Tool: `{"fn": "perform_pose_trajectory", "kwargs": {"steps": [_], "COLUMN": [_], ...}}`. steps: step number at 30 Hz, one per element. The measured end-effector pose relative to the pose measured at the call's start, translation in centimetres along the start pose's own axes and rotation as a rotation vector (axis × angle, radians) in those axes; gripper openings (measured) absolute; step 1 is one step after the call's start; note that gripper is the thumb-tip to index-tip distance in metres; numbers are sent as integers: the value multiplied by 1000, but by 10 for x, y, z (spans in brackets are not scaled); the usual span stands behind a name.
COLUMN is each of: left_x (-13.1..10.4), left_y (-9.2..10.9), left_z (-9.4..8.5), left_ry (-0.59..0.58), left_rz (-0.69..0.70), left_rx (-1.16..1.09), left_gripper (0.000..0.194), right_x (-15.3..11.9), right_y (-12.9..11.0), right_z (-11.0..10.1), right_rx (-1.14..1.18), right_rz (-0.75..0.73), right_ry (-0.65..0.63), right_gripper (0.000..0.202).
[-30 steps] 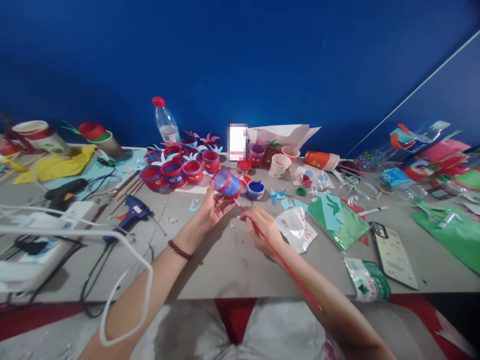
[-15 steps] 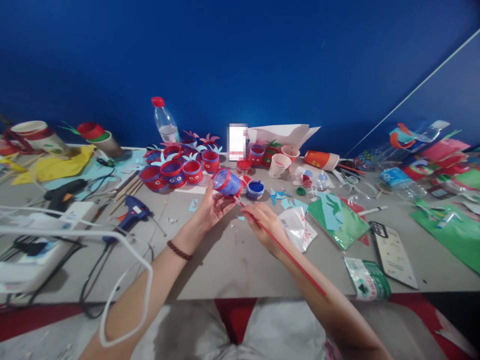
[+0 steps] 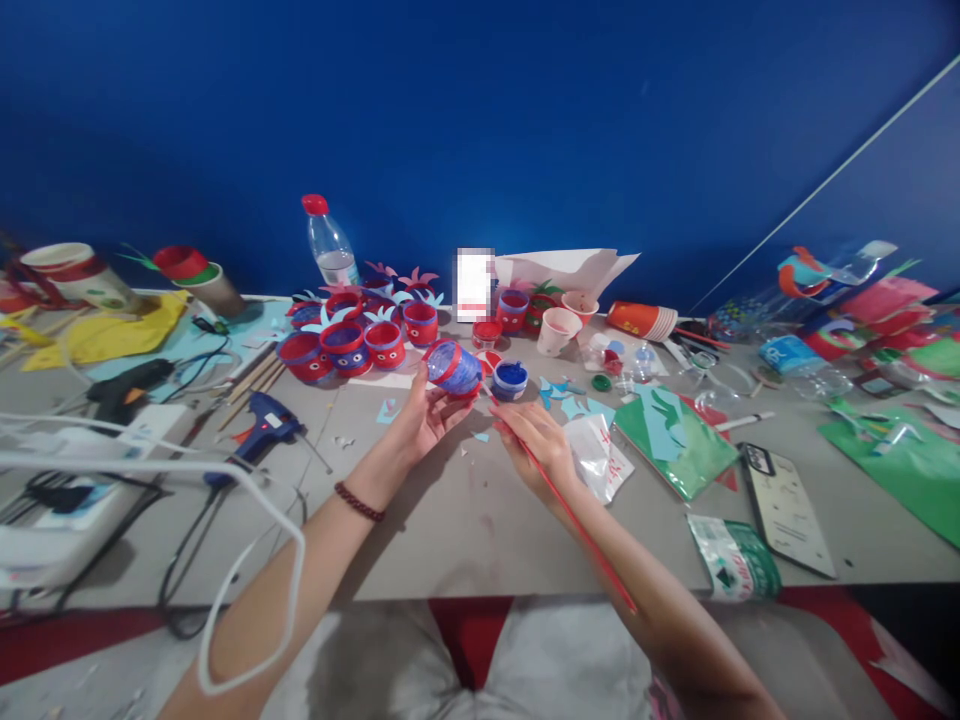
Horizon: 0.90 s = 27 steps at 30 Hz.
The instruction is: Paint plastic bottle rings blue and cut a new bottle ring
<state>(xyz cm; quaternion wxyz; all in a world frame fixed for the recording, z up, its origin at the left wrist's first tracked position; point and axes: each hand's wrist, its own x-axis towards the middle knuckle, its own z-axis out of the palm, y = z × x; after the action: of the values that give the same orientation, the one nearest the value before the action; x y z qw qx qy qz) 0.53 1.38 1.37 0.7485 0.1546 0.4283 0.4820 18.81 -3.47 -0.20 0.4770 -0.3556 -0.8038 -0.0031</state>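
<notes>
My left hand (image 3: pixel 433 420) is closed around a clear plastic cup (image 3: pixel 453 367), tilted on its side, with blue paint over its wall and red bands at its ends. In my right hand (image 3: pixel 536 440) is a long red paintbrush (image 3: pixel 577 520), its handle lying back along my forearm. The brush tip is near the right end of the cup; whether it touches I cannot tell. Just right of the cup stands a jar of blue paint (image 3: pixel 511 379), with a jar of red paint (image 3: pixel 487 332) behind.
Several painted cups with eyes and paper leaves (image 3: pixel 345 348) stand at the back left, near a bottle (image 3: pixel 330 240). A blue glue gun (image 3: pixel 271 425) and white cable (image 3: pixel 296 560) are on the left. At right lie a green packet (image 3: pixel 679 445) and a phone (image 3: pixel 787 510).
My right hand has shifted slightly right, and the brush tip has come away from the cup's wall toward the blue paint jar. My left hand holds the cup in nearly the same place.
</notes>
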Motion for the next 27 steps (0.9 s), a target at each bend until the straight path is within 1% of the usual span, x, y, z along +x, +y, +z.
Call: {"fn": "perform_pose_trajectory", "kwargs": {"steps": [4, 8, 11, 14, 20, 27], "left_x": [4, 8, 7, 6, 0, -2], "left_y": [-2, 0, 1, 0, -2, -1], "left_z": [-6, -7, -4, -1, 1, 4], "left_ry": [13, 42, 67, 61, 36, 64], "left_rz": [11, 37, 29, 9, 19, 0], "left_rx": [-5, -19, -8, 10, 17, 3], "left_gripper": [59, 58, 58, 58, 57, 55], "right_x": [0, 3, 5, 6, 6, 4], "right_y": [-4, -7, -8, -9, -5, -4], "right_z": [5, 5, 4, 3, 2, 3], "right_rx": [-6, 29, 79, 105, 69, 71], "right_rz": [-30, -66, -44, -17, -14, 20], "right_ry": [-55, -64, -96, -125, -120, -103], "right_gripper": [26, 22, 20, 20, 22, 23]}}
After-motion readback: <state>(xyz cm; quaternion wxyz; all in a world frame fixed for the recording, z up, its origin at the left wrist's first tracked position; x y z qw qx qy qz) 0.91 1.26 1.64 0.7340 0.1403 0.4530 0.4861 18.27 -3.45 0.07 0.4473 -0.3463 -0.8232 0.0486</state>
